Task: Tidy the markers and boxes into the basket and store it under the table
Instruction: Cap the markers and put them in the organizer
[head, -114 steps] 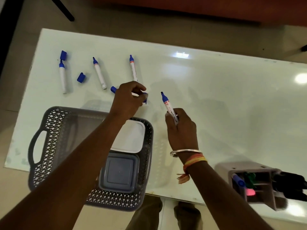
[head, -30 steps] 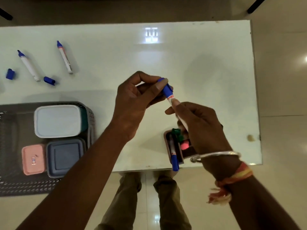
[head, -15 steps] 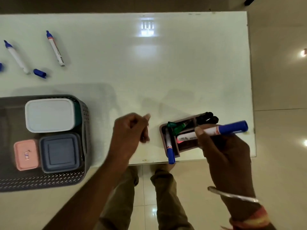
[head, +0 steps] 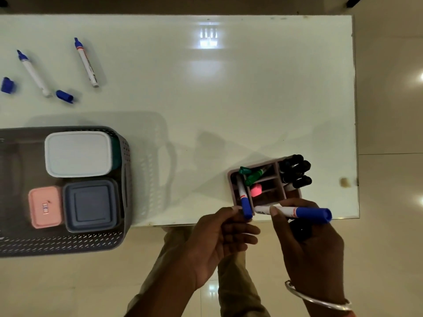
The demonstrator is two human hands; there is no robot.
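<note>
A person is standing at the near edge of a glossy white table (head: 229,99), seen from above. The right hand (head: 313,248) is gripping a capped blue marker (head: 295,212), with fingers and thumb curled round its white barrel, and is holding it level just near of a compartmented marker holder (head: 290,195) at the table's near right. The left hand (head: 219,234) is reaching in beside it with fingers curled. Its thumb is meeting the blue cap of a second marker (head: 243,197) leaning out of the holder, but it is unclear whether it is actually gripping it. Green markers (head: 254,176) and black markers (head: 297,171) are sitting in the other compartments.

At the near left, a grey basket (head: 123,202) is overhanging the table edge and is holding a white-lidded box (head: 77,153), a pink box (head: 44,205) and a grey-blue box (head: 91,204). At the far left, two uncapped markers (head: 33,73) (head: 86,62) and two loose blue caps (head: 64,96) (head: 7,85) are lying on the table.
</note>
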